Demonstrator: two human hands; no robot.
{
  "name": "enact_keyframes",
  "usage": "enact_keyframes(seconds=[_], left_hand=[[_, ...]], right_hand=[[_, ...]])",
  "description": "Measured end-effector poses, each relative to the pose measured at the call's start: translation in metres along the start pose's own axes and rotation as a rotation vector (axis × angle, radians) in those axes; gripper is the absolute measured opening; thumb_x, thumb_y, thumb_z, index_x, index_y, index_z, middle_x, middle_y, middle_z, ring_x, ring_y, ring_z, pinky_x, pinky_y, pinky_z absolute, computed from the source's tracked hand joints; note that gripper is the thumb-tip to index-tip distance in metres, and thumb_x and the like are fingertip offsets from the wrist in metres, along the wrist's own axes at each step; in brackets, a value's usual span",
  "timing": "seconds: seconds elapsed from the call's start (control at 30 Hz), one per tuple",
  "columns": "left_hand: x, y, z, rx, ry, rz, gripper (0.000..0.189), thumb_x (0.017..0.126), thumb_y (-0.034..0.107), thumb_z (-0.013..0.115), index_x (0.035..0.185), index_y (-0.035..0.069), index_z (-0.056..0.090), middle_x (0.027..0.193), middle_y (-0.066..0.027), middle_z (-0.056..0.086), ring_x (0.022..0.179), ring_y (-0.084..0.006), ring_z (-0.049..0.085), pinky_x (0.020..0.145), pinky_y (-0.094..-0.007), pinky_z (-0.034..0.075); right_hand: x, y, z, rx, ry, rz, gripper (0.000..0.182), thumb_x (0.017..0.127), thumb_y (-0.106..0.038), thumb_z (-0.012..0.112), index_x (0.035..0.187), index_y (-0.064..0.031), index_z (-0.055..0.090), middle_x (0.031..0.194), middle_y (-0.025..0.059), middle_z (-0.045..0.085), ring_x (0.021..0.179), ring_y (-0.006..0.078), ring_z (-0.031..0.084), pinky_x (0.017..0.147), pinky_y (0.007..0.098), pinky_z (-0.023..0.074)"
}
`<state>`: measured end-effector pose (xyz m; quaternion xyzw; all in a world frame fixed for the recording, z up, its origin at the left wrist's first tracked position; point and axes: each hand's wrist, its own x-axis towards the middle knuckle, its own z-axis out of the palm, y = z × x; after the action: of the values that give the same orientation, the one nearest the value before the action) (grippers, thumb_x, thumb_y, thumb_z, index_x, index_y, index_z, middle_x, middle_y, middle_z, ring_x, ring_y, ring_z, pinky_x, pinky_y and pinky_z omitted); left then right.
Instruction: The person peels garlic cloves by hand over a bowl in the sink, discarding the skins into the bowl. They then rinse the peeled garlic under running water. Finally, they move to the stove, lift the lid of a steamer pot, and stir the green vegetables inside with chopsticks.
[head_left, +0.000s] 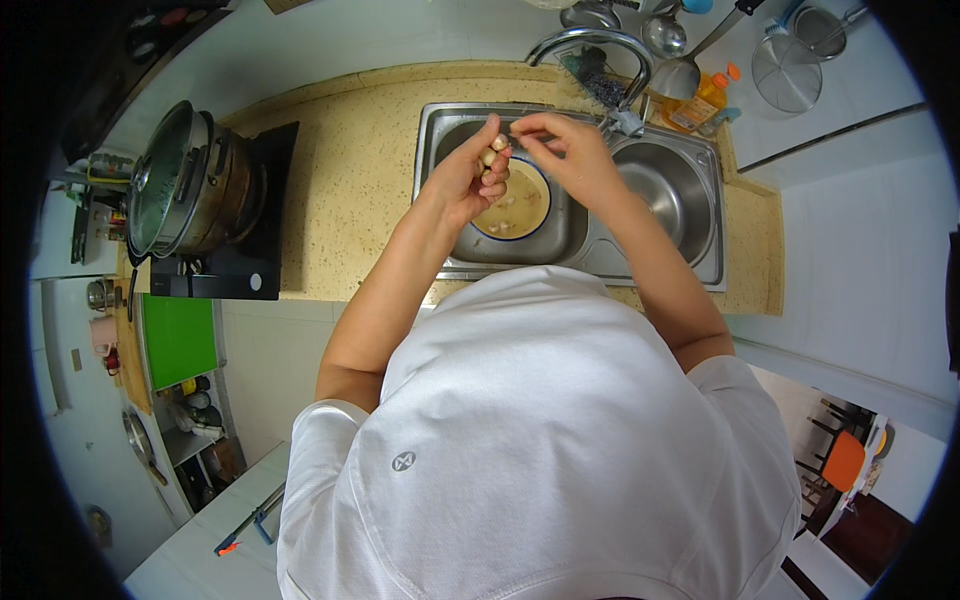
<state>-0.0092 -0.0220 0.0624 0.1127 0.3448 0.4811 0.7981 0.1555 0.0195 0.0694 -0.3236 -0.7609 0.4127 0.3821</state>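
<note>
My left hand (466, 176) holds several small pale bulbs that look like garlic cloves (489, 156), between its thumb and curled fingers, above the left basin of the steel sink (574, 225). Close by on the right is my right hand (574, 154), its thumb and index finger almost together; whether something tiny is between them cannot be told. Below the hands a round bowl with a blue rim (550, 202) rests in the basin. Cloudy water and a few pale pieces (501, 226) are in it. My left hand covers part of the bowl.
A chrome faucet (645, 64) arches behind the sink. An orange bottle (694, 105) stands at the back right, beneath hanging ladles and strainers (787, 73). At the left, a large lidded pot (214, 187) sits on a black cooktop (281, 195).
</note>
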Motion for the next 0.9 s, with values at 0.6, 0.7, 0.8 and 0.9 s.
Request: enact_keyframes(seconds=[0.6,0.7,0.8,0.9], left_hand=[[-0.002,-0.014,0.004,0.17,0.072,0.153,0.03,0.09,0.034,0.049,0.076,0.007,0.051,0.058,0.0031,0.042,0.048,-0.0048,0.031,0.042,-0.0186,0.023],[-0.005,-0.013,0.008,0.186,0.083,0.15,0.03,0.09,0.033,0.05,0.076,0.007,0.051,0.058,0.0031,0.041,0.048,-0.0046,0.031,0.041,-0.0183,0.022],[-0.007,-0.008,0.008,0.166,0.054,0.129,0.03,0.089,0.033,0.05,0.076,0.006,0.051,0.057,0.0029,0.041,0.047,-0.0046,0.031,0.041,-0.018,0.022],[-0.001,0.002,-0.01,0.033,-0.294,0.016,0.029,0.089,0.032,0.05,0.086,0.004,0.052,0.07,-0.0006,0.048,0.06,-0.007,0.04,0.051,-0.0204,0.031]], right_hand=[[-0.001,-0.029,0.008,-0.408,-0.013,-0.19,0.011,0.076,-0.004,0.061,0.087,-0.0012,0.06,0.081,0.0064,0.063,0.071,0.0142,0.063,0.065,0.0251,0.051],[-0.001,-0.019,0.009,-0.24,0.018,-0.095,0.011,0.077,-0.004,0.061,0.088,0.0001,0.06,0.082,0.0068,0.064,0.072,0.0134,0.063,0.064,0.0247,0.0507],[0.0,-0.003,0.008,0.083,0.009,0.102,0.015,0.078,-0.011,0.059,0.09,-0.0014,0.061,0.087,0.0075,0.064,0.077,0.0165,0.062,0.068,0.0263,0.0502],[0.001,0.002,0.006,0.345,-0.025,0.183,0.025,0.078,-0.025,0.059,0.094,-0.0062,0.063,0.093,0.0069,0.063,0.085,0.0233,0.062,0.073,0.0308,0.0492]])
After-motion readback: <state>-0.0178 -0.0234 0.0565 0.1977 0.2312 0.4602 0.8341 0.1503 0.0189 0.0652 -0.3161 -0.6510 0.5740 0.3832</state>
